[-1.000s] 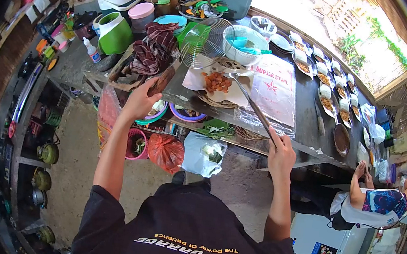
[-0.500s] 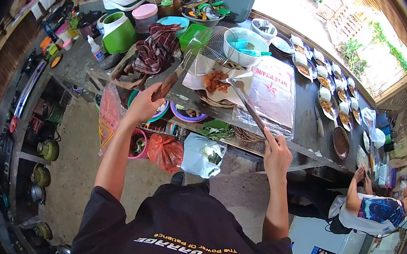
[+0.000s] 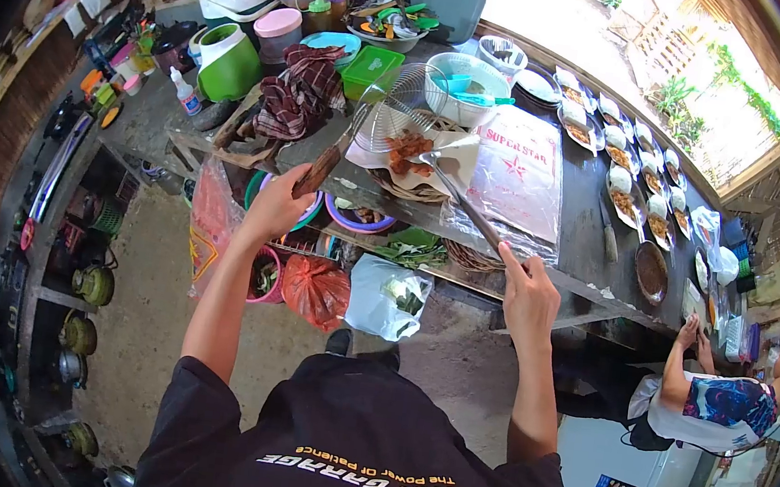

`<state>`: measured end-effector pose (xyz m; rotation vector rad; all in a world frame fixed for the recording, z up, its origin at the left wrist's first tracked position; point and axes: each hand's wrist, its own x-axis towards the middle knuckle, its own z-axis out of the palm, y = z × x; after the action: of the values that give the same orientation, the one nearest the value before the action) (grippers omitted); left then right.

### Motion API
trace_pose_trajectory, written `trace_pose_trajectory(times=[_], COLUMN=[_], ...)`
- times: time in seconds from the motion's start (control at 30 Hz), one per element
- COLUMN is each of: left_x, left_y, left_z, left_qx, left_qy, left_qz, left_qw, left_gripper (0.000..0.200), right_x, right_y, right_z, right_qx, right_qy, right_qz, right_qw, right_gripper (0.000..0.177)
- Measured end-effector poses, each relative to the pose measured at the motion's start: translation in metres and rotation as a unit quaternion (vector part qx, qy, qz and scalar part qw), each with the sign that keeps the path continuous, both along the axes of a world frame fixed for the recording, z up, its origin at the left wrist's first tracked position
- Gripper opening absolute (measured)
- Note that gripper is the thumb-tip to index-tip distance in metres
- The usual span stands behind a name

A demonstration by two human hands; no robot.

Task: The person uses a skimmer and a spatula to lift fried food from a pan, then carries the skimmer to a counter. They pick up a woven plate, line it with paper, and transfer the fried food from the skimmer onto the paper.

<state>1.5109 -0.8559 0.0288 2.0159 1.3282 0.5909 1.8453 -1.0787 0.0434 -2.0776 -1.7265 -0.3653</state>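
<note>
In the head view, my left hand (image 3: 277,201) is closed around the wooden handle of a wire skimmer (image 3: 402,93). The mesh bowl of the skimmer tilts over a paper-lined woven basket (image 3: 403,188) at the table edge. Reddish-brown fried food (image 3: 407,153) lies on the paper, partly behind the wires. My right hand (image 3: 530,296) grips the dark handle of a long metal spatula (image 3: 459,199), its tip at the right side of the food. A plastic pack printed "SUPER STAR" (image 3: 516,176) lies right of the basket.
A white basin (image 3: 466,109) with turquoise utensils stands behind the basket. Several plates of rice and food (image 3: 623,200) line the right side, near a knife (image 3: 609,236) and a stone mortar (image 3: 651,273). Another person (image 3: 725,398) works at the far right. Bags (image 3: 316,291) sit below the table.
The skimmer has tilted and its bowl has shifted slightly right above the food. The spatula tip has moved a little left and down, and the food on the paper has shifted left.
</note>
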Motion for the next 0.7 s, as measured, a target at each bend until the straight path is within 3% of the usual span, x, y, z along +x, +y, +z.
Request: trace_pose_trajectory(times=[0.5, 0.7], left_x=[-0.005, -0.005], left_y=[0.0, -0.006], left_z=[-0.008, -0.001], left_qx=[0.005, 0.018], left_qy=[-0.063, -0.015], left_qz=[0.023, 0.016], left_qw=[0.998, 1.0], left_gripper=[0.051, 0.055], right_x=[0.01, 0.008], right_y=[-0.019, -0.019], right_z=[0.003, 0.004], right_qx=[-0.001, -0.017], right_qy=[0.054, 0.061], right_qz=[-0.028, -0.007], right_qw=[0.998, 0.998], right_gripper=[0.039, 0.039])
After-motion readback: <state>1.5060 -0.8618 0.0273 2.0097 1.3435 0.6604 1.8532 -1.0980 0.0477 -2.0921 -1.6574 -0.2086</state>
